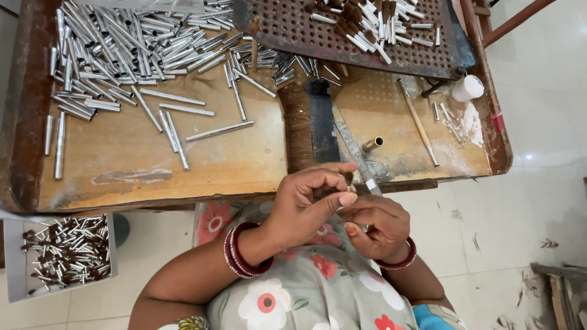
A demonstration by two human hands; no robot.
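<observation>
Left hand [306,205] & right hand [376,226] are pinching a small brown-tipped silver metal tube [350,181] together, near edge of the worn wooden work tray [122,165]. Grip's only at fingertips — tube could be slipping floorwards, prob. if fingers are loosening.

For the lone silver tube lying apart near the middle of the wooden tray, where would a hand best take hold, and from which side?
Grip the lone silver tube at its middle, pinching across its narrow width from above. It lies flat and slightly slanted on the wooden tray, with bare wood on both long sides, so fingertips likely fit either side without nudging the other tubes.

tubes [122,49]: shiny metal | tray [134,153]: worn matt wood | floor [520,201]: glossy tile
</observation>
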